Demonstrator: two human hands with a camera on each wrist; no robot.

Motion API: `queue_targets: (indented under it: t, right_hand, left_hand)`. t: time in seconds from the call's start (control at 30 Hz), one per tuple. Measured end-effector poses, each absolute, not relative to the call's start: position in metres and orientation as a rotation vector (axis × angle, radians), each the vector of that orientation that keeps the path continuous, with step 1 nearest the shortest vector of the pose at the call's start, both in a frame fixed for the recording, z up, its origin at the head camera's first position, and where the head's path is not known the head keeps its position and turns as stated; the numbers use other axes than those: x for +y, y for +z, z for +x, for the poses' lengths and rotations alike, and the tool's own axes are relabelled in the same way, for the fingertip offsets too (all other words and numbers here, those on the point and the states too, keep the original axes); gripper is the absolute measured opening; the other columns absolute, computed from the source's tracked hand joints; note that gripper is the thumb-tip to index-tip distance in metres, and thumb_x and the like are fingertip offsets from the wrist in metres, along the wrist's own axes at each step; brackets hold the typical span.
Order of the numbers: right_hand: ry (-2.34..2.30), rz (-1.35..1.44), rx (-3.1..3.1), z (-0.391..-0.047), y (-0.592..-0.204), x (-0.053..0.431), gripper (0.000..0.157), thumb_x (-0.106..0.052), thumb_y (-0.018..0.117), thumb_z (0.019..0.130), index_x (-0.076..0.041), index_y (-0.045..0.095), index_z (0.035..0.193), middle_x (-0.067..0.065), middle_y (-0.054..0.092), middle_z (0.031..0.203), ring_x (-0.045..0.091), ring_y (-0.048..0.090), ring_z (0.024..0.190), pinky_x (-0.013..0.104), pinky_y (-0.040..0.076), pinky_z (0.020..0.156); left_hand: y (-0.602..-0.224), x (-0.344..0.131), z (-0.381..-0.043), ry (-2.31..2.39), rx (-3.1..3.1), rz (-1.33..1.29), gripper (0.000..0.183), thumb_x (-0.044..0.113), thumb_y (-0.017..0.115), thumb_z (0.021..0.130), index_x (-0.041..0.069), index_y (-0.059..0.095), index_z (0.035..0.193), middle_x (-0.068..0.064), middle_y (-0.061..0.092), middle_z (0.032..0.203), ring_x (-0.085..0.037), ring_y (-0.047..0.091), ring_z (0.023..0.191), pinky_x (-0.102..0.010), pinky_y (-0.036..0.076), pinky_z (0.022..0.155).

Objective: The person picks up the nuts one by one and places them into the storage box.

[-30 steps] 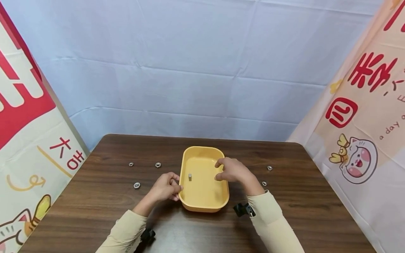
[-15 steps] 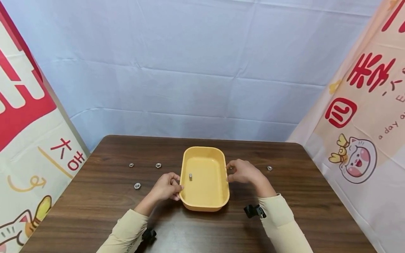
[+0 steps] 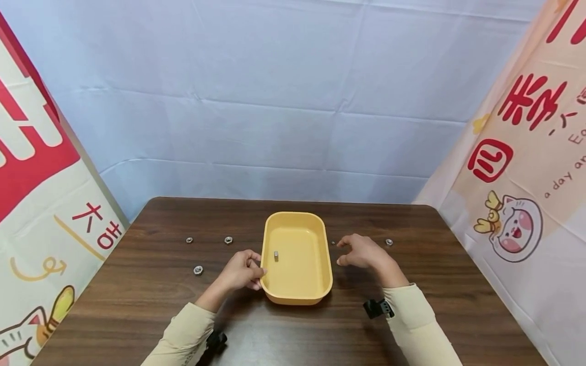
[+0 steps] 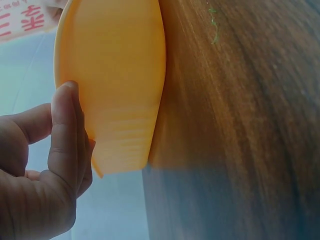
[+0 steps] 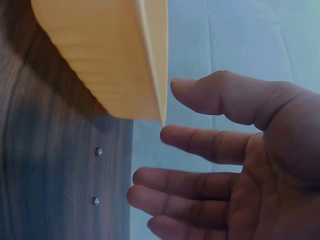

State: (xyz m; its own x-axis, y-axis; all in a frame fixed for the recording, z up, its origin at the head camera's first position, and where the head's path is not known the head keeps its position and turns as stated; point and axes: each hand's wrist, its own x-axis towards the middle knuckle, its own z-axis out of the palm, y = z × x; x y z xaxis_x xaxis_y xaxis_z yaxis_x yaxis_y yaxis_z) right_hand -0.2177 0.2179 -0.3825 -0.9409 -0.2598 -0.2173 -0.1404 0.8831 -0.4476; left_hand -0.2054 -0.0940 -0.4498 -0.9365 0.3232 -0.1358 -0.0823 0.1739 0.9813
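Observation:
A yellow rectangular tray (image 3: 299, 264) sits mid-table with one small metal nut (image 3: 276, 256) on its floor, toward the left side. My left hand (image 3: 242, 272) holds the tray's left rim, thumb at the edge and fingers along the outer wall; the left wrist view shows those fingers (image 4: 65, 135) against the yellow side. To the right of the tray, my right hand (image 3: 363, 252) hovers over the table with fingers parted and nothing between them. A tiny nut (image 3: 333, 243) lies between its fingertips and the tray, and another nut (image 3: 389, 242) lies beyond the hand.
Several nuts lie left of the tray: a larger one (image 3: 198, 270), one farther back (image 3: 228, 240) and a smaller one (image 3: 189, 240). The dark wooden table (image 3: 293, 335) ends at a pale cloth backdrop (image 3: 274, 127). Printed cloths hang on both sides.
My right hand has moved from over the tray to the right, outside its rim. The tiny nut beside the tray now shows; another right-hand nut is hidden by the arm. My left hand stays.

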Motion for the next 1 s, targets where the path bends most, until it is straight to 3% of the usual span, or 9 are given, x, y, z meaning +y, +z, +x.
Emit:
queue_targets:
  t: [0.63, 1.0]
  right_hand:
    - [-0.643, -0.442, 2.851, -0.232, -0.422, 0.242, 0.038, -0.014, 0.071, 0.081, 0.000, 0.059, 0.114, 0.016, 0.061, 0.108, 0.035, 0.055, 0.103, 0.048, 0.048, 0.081]
    - [-0.951, -0.302, 2.921, -0.250, -0.451, 0.244, 0.030, -0.011, 0.072, 0.078, 0.000, 0.062, 0.104, 0.009, 0.063, 0.087, 0.025, 0.059, 0.077, 0.040, 0.050, 0.066]
  left_hand:
    - [-0.451, -0.094, -0.201, 1.858, 2.147, 0.214, 0.028, -0.007, 0.060, 0.083, -0.015, 0.045, 0.106, -0.015, 0.056, 0.067, -0.016, 0.056, 0.046, -0.029, 0.052, 0.044]
    - [-0.449, -0.095, -0.204, 1.841, 2.171, 0.209, 0.028, -0.006, 0.060, 0.082, -0.014, 0.046, 0.106, -0.017, 0.057, 0.068, -0.016, 0.056, 0.046, -0.029, 0.052, 0.044]
